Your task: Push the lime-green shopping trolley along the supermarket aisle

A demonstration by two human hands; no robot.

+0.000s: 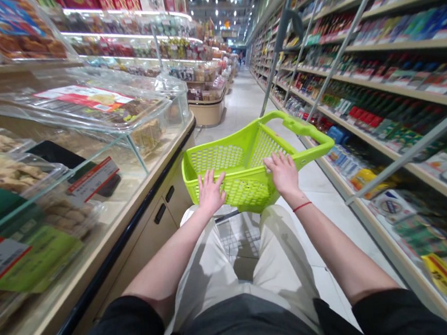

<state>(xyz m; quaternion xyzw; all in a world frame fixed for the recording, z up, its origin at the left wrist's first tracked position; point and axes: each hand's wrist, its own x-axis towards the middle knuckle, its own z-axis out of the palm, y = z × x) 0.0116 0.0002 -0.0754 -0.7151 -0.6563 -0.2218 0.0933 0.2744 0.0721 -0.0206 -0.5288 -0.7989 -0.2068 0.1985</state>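
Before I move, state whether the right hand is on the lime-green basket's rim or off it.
On: the right hand lies over the lime-green basket's rim.

Two hands, the left hand [211, 191] and the right hand [282, 173], rest on one lime-green shopping basket [210, 155]. One red string bracelet [301, 206] shows.

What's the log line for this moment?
left hand: on lime-green shopping basket rim | right hand: on same rim | place: supermarket aisle | beside: glass display case, packaged-goods shelves
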